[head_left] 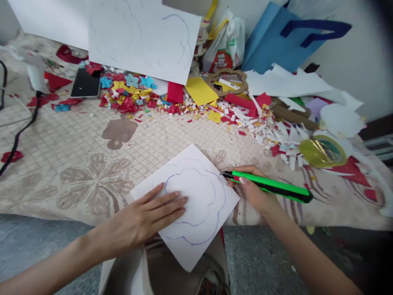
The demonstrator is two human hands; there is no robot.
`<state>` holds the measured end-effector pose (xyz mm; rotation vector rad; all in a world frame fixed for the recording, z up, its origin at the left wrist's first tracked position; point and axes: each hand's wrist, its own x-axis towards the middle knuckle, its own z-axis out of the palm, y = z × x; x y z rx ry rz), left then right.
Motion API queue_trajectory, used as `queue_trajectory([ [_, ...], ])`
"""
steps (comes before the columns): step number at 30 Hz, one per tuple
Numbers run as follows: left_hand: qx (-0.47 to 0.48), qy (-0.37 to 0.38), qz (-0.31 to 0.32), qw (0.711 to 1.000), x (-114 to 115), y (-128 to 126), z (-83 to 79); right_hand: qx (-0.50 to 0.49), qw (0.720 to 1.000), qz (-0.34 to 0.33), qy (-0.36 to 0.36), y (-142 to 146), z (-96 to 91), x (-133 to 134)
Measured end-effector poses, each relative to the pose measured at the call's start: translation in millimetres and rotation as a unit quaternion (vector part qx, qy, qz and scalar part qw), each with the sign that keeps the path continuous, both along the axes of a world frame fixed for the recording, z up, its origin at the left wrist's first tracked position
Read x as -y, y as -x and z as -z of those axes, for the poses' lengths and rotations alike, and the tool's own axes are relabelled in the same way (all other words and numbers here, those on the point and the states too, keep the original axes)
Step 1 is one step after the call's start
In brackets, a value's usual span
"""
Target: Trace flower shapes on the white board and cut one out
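Note:
A white square sheet (196, 192) lies turned like a diamond at the table's front edge, its near corner jutting past the edge. Two wavy, flower-like outlines, one inside the other, are drawn on it in blue. My left hand (153, 215) rests flat on the sheet's left side, fingers stretched out. Gripped in my right hand (253, 190) is a green and black utility knife (276, 186). Its blade tip points left and is at the sheet's upper right edge, close to the outer outline; whether it touches the paper I cannot tell.
Paper scraps (135, 94) in red, yellow, blue and white line the back of the table. Behind them stand white boards (144, 37) and a blue bag (276, 37). A phone (86, 83), a glue gun (37, 73) and a green tape roll (307, 151) lie around.

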<state>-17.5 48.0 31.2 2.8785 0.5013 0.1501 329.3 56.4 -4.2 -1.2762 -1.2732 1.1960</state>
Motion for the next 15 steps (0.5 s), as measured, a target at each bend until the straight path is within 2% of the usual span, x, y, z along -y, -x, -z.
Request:
queue_trajectory([
  [2,0.003,-0.036,0.012,0.999,-0.3,-0.2,2.4,-0.032,0.999,0.017,-0.005,2.8,-0.1,-1.1],
  [4,0.019,-0.066,0.025,0.997,-3.6,-0.4,-2.3,-0.048,0.997,0.050,-0.021,5.7,-5.1,-3.2],
  [6,0.050,-0.080,0.035,0.995,-10.3,0.4,-15.2,-0.047,0.994,0.092,-0.044,7.7,-14.8,-8.1],
  [9,0.136,-0.076,0.017,0.988,-26.1,2.3,-46.3,-0.050,0.983,0.146,-0.094,8.2,-32.7,-24.4],
  [11,0.218,-0.056,-0.069,0.972,-40.0,1.3,-67.9,-0.067,0.972,0.174,-0.143,7.5,-42.6,-41.5],
  [12,0.248,-0.025,-0.149,0.957,-47.8,-0.4,-77.0,-0.083,0.967,0.173,-0.166,7.2,-46.4,-51.4],
  [13,0.292,0.002,-0.236,0.927,-56.0,-2.8,-83.9,-0.096,0.964,0.169,-0.184,7.0,-49.4,-61.7],
  [15,0.345,0.108,-0.330,0.872,-73.1,-9.4,-90.1,-0.111,0.959,0.165,-0.203,7.4,-53.6,-82.2],
])
